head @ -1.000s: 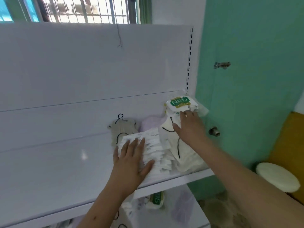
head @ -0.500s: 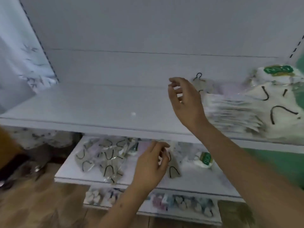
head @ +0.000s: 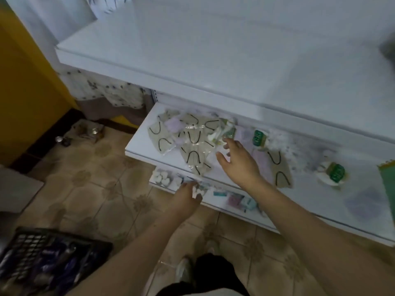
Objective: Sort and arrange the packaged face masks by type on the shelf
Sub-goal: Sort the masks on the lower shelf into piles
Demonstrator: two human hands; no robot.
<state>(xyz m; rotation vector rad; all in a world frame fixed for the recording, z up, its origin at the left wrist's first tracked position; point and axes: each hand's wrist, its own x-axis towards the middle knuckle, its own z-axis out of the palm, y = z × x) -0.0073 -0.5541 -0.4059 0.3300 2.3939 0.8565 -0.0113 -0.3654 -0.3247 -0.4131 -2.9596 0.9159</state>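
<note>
White upper shelf bare at its front edge, middle shelf strewn with packaged face masks toward its left end, right hand over them with fingers spread and relaxed, left hand loosely curled at the lower shelf's front edge, holding nothing.

No text legible at this resolution. Green label on a white mask packet, middle shelf: pale characters present, blurred, unreadable. Second green label on a white packet further right on the same shelf: same layout, possibly the same brand, characters smeared. Small green-printed packet just beyond the right hand: print visible, not readable. No numbers or signs made out.
</note>
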